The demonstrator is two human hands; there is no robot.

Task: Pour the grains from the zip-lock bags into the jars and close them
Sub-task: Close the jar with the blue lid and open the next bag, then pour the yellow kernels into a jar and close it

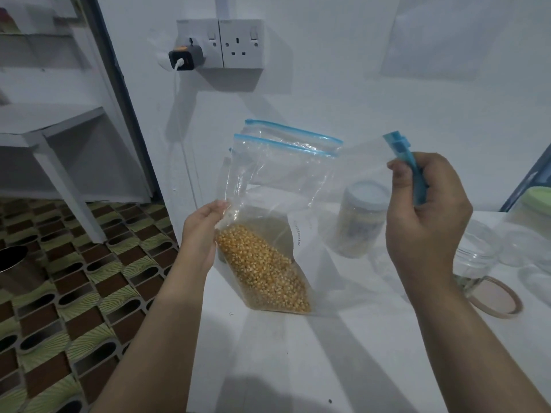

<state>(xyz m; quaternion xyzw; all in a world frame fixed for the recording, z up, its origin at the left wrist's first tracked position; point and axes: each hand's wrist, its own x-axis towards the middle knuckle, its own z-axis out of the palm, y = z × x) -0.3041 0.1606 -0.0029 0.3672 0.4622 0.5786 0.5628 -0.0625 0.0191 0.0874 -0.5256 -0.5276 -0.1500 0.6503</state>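
Note:
A clear zip-lock bag (298, 189) with yellow corn kernels (265, 269) in its lower corner hangs above the white table (298, 353). My left hand (202, 234) pinches the bag's left edge beside the kernels. My right hand (426, 216) grips the bag's blue zip strip (408, 171) at the upper right. Behind it stand two more zip-lock bags (292, 138) with blue tops. A jar with a pale blue lid (362, 219), filled with light grains, shows through the plastic. An open glass jar (477, 257) stands right of my right hand, a round tan-rimmed lid (495, 296) beside it.
More clear containers (524, 242) and one with a green lid (536, 195) sit at the table's right edge. Wall sockets (220, 43) with a plugged charger (183, 58) and white cable are above. A white shelf unit (59, 129) and patterned floor (59, 293) lie left.

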